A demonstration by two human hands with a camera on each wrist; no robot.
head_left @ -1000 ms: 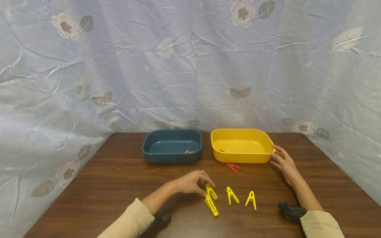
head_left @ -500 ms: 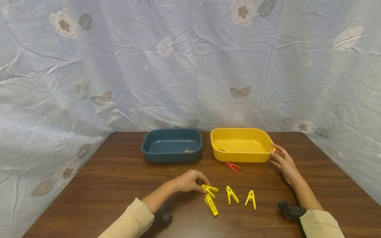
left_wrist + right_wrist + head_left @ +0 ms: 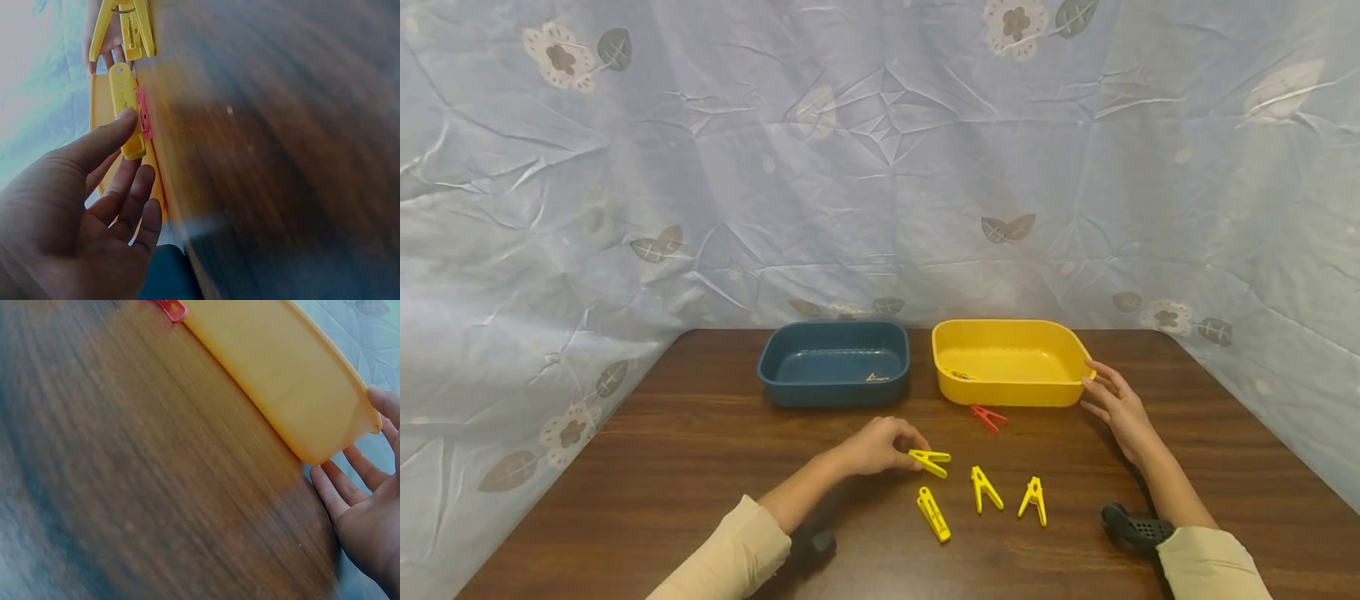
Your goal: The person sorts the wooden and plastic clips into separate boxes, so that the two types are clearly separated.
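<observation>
My left hand pinches a yellow clothespin between thumb and fingertips, just over the table. The left wrist view shows the same clothespin side-on in the grip. Nearer me lies another yellow clothespin, with two more yellow clothespins to its right. My right hand touches the right end of the yellow bin; in the right wrist view its fingers are loosely extended along the bin's end. A red clothespin lies in front of that bin.
A dark blue bin stands left of the yellow one on the brown wooden table. Small marks or items, too small to identify, show inside both bins. A floral curtain hangs behind the table.
My left hand has taken hold of the yellow clothespin, turned it so its legs point right, and moved it slightly up, away from the one below. The right hand stays at the yellow bin.
</observation>
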